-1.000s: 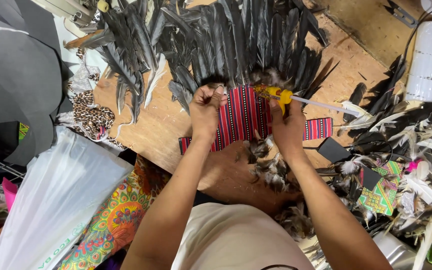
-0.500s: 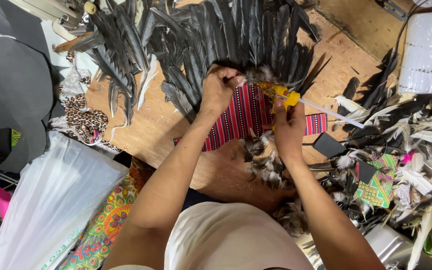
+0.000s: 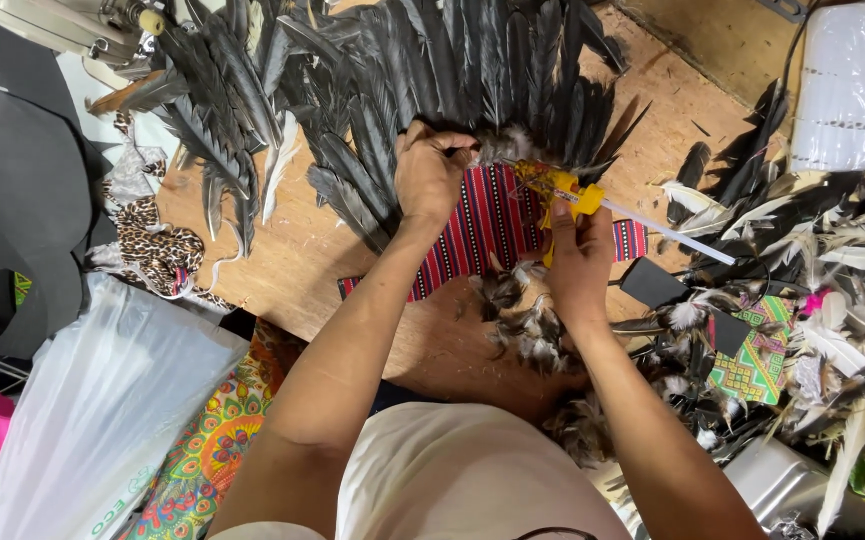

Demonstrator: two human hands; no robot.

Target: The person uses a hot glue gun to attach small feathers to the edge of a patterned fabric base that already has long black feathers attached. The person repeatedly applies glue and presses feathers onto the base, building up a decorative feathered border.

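Note:
A fan of dark grey feathers (image 3: 472, 80) is fixed along the top of a red striped woven band (image 3: 487, 235) lying on a wooden table (image 3: 292, 260). My left hand (image 3: 430, 175) presses down on the feather bases at the band's upper edge, fingers pinched on a feather. My right hand (image 3: 577, 260) grips a yellow glue gun (image 3: 562, 190) with a white glue stick (image 3: 667, 230) sticking out to the right; its nozzle points at the feather bases.
Loose black and white feathers (image 3: 832, 260) pile up at the right, with small fluffy ones (image 3: 532, 330) near the table's front edge. Leopard-print fabric (image 3: 152, 250) and a white plastic bag (image 3: 102, 400) lie at the left. A white wrapped package (image 3: 852, 90) sits top right.
The view has shifted slightly. My left hand has stayed on the feather bases, and my right hand with the glue gun has held near the same spot on the band.

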